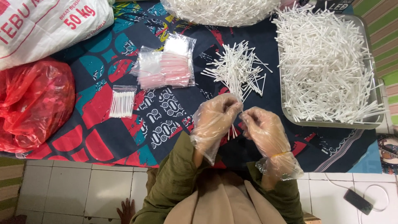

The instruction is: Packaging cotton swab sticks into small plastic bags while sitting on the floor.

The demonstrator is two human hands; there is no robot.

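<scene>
Landmark: small swab pile (238, 68) on patterned cloth (103, 137).

Far left of pile: red plastic bag (35, 103), white sack (49, 25).
Left of pile: one filled swab packet (122, 101); stack of empty clear packets (168, 64).
Just below pile: left hand (213, 122), right hand (265, 132), both in clear plastic gloves, close together, pinching a few swabs (232, 132) between them.
Right of pile: metal tray (370, 45), heaped with loose swabs.

Judgement: packing looks barely begun; one packet filled, bulk remains.

A small bunch of white cotton swabs (233, 132) is gripped between both plastic-gloved hands, left (214, 120) and right (263, 130), above a patterned cloth-covered surface (103, 137).
</scene>
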